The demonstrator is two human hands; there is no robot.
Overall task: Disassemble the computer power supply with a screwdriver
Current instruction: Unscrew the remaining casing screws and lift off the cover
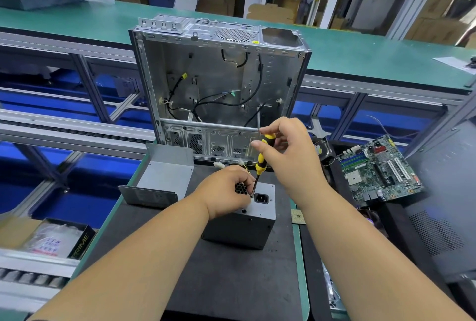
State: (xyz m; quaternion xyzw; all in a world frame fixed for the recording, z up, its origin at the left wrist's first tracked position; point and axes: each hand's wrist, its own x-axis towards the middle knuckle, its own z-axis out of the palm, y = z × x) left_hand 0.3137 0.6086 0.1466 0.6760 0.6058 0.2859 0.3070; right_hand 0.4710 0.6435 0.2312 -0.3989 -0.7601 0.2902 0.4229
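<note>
Yellow-handled screwdriver (260, 163) pinched in your right hand (288, 150); keep its tip square in the screw beside the socket. Your left hand (226, 189) grips the power supply (247, 220) on the desk (180, 256); press down firmly.

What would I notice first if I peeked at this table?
Probably the two hands in the middle: the right hand grips a yellow and black screwdriver, its tip down on a grey metal box that the left hand steadies. Behind stands a big open computer case, and a green circuit board lies on the right.
</note>
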